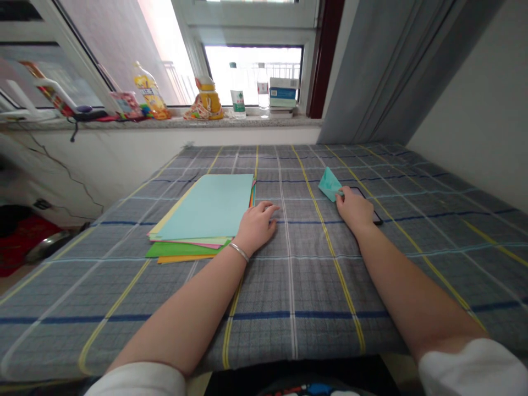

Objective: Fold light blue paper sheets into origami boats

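My right hand (355, 208) pinches the near corner of a folded turquoise paper piece (330, 185), angular in shape, on the right half of the table. Partly under that hand lies a dark-edged phone (377, 218), mostly hidden. My left hand (259, 224), with a silver bangle at the wrist, rests on the cloth with its fingers loosely apart and nothing in them. Just left of it, by its wrist, is a stack of coloured paper sheets (210, 203), pale blue on top, with green, pink, yellow and orange edges showing beneath.
A grey plaid cloth (305, 286) covers the table. Along the windowsill (165, 123) beyond stand a yellow-labelled bottle (149, 91), a yellow container (209, 102), clear bottles (238, 99) and stacked boxes (282, 93). A grey curtain (367, 66) hangs at the right.
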The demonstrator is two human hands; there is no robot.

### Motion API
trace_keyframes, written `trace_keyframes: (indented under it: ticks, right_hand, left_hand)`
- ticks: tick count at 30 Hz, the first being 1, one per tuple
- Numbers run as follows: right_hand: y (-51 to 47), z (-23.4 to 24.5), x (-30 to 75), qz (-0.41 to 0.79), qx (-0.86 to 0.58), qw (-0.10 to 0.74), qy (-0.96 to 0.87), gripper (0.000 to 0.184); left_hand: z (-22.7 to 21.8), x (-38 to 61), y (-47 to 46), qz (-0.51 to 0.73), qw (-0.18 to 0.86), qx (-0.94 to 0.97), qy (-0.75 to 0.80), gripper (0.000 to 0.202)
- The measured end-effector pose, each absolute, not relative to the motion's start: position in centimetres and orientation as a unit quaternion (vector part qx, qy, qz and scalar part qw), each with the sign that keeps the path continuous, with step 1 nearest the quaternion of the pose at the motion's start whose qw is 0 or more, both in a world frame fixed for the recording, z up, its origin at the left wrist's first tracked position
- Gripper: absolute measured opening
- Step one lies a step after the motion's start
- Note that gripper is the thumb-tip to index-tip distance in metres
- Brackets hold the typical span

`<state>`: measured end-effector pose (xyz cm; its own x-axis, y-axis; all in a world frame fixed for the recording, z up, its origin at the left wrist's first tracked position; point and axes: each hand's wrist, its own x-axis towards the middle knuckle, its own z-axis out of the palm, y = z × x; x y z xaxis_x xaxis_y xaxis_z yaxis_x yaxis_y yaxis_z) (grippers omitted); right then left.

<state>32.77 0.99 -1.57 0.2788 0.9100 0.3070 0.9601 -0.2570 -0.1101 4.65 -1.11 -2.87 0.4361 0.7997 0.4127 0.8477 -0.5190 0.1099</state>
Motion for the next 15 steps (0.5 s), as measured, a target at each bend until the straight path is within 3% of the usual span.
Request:
trace_keyframes:
  ticks: [15]
  right_hand:
    - [0.83,-1.87,32.37,-0.079,-0.793,0.146,-0.586,0.071]
  left_hand:
    - [-2.85,4.82,-1.20,-0.197,0.062,-0.854,-0.477,0.039]
